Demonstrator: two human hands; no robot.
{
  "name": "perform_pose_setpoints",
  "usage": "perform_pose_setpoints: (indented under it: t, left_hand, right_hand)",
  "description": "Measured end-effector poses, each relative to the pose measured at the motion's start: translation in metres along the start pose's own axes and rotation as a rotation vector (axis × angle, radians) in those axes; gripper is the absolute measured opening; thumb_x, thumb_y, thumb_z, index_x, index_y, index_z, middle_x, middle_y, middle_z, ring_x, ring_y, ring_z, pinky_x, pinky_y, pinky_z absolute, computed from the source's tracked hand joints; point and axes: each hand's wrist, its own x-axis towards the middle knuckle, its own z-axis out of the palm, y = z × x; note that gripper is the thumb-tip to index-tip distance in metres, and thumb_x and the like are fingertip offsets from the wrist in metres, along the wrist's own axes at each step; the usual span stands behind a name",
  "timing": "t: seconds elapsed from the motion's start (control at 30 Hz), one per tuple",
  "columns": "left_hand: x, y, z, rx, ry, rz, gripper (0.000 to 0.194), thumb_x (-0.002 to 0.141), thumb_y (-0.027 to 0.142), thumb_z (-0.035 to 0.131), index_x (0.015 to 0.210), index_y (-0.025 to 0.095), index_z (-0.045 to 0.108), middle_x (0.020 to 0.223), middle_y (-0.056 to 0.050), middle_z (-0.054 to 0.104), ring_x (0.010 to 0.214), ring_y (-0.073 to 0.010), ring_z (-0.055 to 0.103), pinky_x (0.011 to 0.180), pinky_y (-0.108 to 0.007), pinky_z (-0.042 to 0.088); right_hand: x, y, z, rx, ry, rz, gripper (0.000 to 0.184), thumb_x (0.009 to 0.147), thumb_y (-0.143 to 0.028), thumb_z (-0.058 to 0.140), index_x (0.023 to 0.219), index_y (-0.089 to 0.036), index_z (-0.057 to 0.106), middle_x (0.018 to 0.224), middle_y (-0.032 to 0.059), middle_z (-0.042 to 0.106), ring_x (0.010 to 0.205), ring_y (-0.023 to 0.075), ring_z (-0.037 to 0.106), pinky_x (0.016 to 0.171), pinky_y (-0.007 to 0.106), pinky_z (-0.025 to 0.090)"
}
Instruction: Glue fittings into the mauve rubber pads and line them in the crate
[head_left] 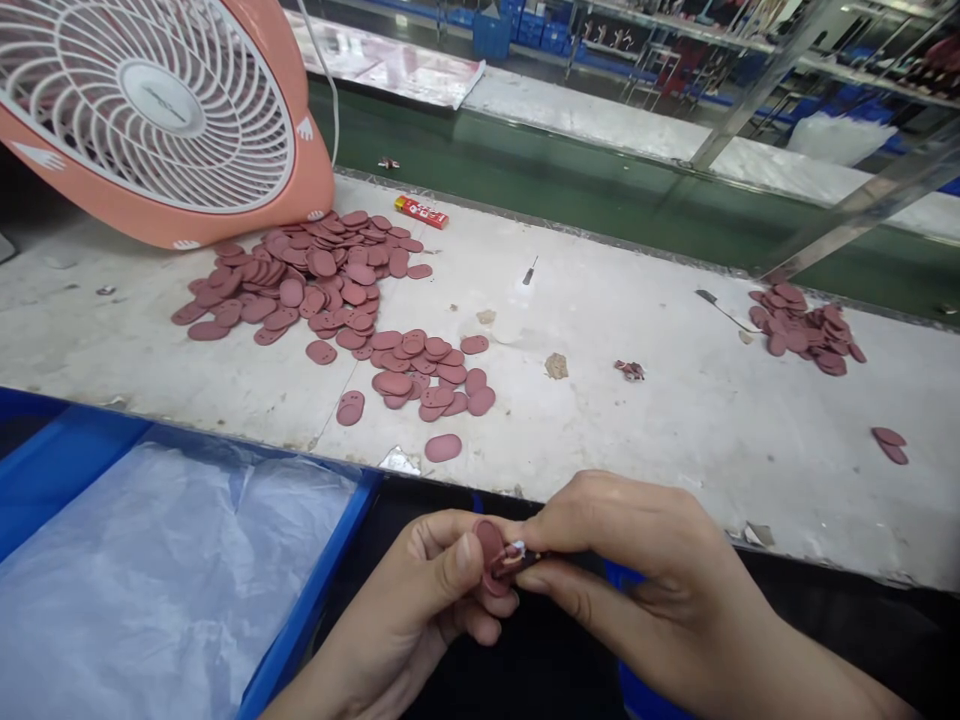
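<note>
Entry: one pink oval pad point(489, 556), in hand above the bench edge, being worked at with a small dark piece point(519, 562).

Through the head camera I log my left hand point(405, 600) pinching the pad between thumb and fingers, my right hand point(637, 570) narrowly closed on the dark piece against it. Loose pads point(315, 280) lie heaped on the white bench point(675, 450), below a pink fan point(150, 225); a blue tray point(315, 590) sits left.

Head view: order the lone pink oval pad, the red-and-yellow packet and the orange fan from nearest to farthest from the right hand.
From the right hand:
1. Lone pink oval pad, ahead-left, near the front edge of the bench.
2. Red-and-yellow packet, at its far edge.
3. Orange fan, far left.
</note>
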Motion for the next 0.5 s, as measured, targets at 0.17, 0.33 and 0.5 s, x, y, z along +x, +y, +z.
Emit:
perform_pose_setpoints:
  t: [0.17,0.33,0.5]
  left_hand:
    - [0.0011,-0.003,-0.0036,0.009,-0.009,0.012,0.033,0.063,0.047,0.084,0.071,0.016,0.078,0.059,0.001,0.062,0.051,-0.0044,0.053,0.045,-0.01,0.045]
    - [-0.0004,-0.0076,-0.0046,-0.006,0.005,0.046,0.037,0.061,0.05,0.085,0.072,0.015,0.078,0.058,0.0,0.062,0.05,-0.004,0.052,0.045,-0.01,0.044]
    - [-0.0067,-0.0063,0.0009,-0.031,-0.013,0.036,0.033,0.057,0.045,0.088,0.071,0.016,0.078,0.056,0.001,0.068,0.049,-0.0048,0.056,0.046,-0.011,0.044]
  right_hand:
    - [0.0005,0.0002,0.0025,-0.071,0.005,-0.031,0.012,0.091,-0.014,0.063,0.099,-0.022,0.066,0.08,-0.0021,0.069,0.072,0.0088,0.064,0.068,0.02,0.051]
    - [0.0,-0.001,0.0028,-0.097,0.006,-0.081,0.017,0.09,-0.012,0.063,0.103,-0.024,0.065,0.083,-0.0015,0.07,0.073,0.0095,0.064,0.068,0.02,0.053]
    - [-0.0035,-0.0036,0.0052,-0.111,0.039,-0.138,0.026,0.085,-0.009,0.069,0.108,-0.021,0.065,0.086,0.0024,0.073,0.075,0.0109,0.068,0.071,0.018,0.057]
